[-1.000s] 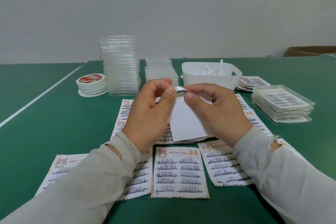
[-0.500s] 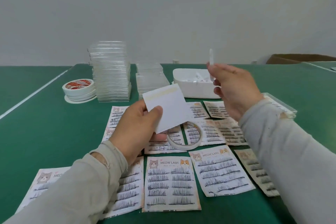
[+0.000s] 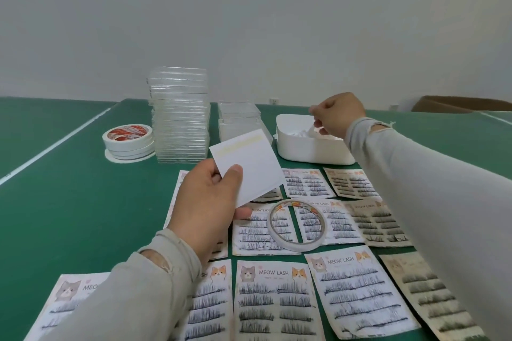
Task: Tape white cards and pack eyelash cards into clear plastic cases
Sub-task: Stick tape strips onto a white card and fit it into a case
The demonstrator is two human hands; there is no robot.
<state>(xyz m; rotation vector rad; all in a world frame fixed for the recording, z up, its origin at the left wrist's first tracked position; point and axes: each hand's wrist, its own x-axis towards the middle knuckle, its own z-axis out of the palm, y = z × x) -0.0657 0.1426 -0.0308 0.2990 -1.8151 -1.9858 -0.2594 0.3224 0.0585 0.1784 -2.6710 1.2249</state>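
Observation:
My left hand (image 3: 207,202) pinches a white card (image 3: 249,166) by its lower left corner and holds it above the table; a yellowish tape strip runs along the card's top edge. My right hand (image 3: 336,113) hovers over the white bin (image 3: 299,147) with its fingers curled; a thin pale strip seems to hang from its fingertips. Several eyelash cards (image 3: 277,299) printed MEOW LASH lie in rows on the green table. A thin roll of tape (image 3: 296,225) rests on them. A tall stack of clear plastic cases (image 3: 180,116) stands behind, with a shorter stack (image 3: 239,122) beside it.
Stacked rolls of tape (image 3: 128,141) with a red label sit left of the case stacks. The white bin holds scraps of white paper. A cardboard box (image 3: 460,104) sits at the far right edge. A white line (image 3: 55,147) crosses the green table on the left.
My right hand has moved forward and down from mid-air to just above the white bin, carrying the peeled strip. My left hand keeps holding the white card in about the same place.

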